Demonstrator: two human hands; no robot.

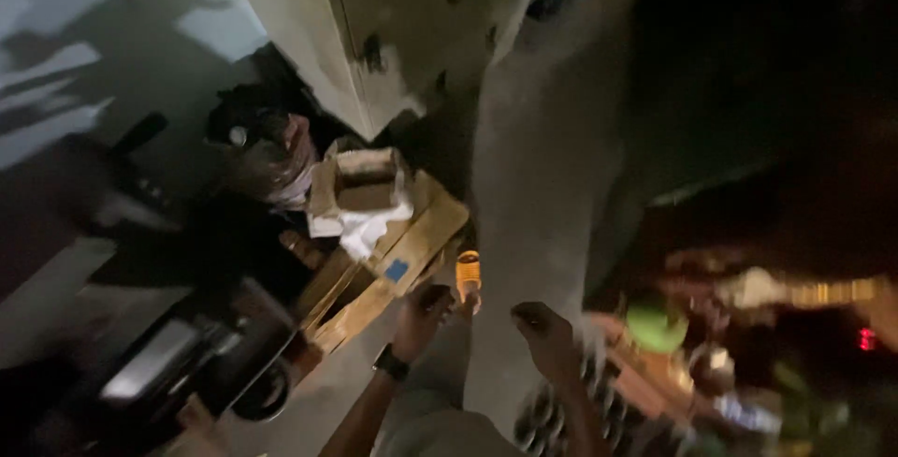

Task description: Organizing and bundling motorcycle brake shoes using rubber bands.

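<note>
The picture is dark, tilted and blurred. My left hand (423, 312), with a dark watch (390, 362) on its wrist, reaches forward, its fingers closed around the lower end of a small orange bottle (468, 275). The bottle stands upright next to the corner of a wooden crate (412, 242). To the right, my right hand (544, 333) hovers with its fingers curled into a loose fist, and I see nothing in it. It hangs over a crate of dark round bottle tops (552, 412).
An open cardboard box (363, 186) with white cloth sits on the wooden crate. Another person's head (267, 144) is just left of it. A large pale cabinet (374, 27) stands behind, a dark machine (187, 363) at lower left, and blurred colourful goods (659, 326) at right.
</note>
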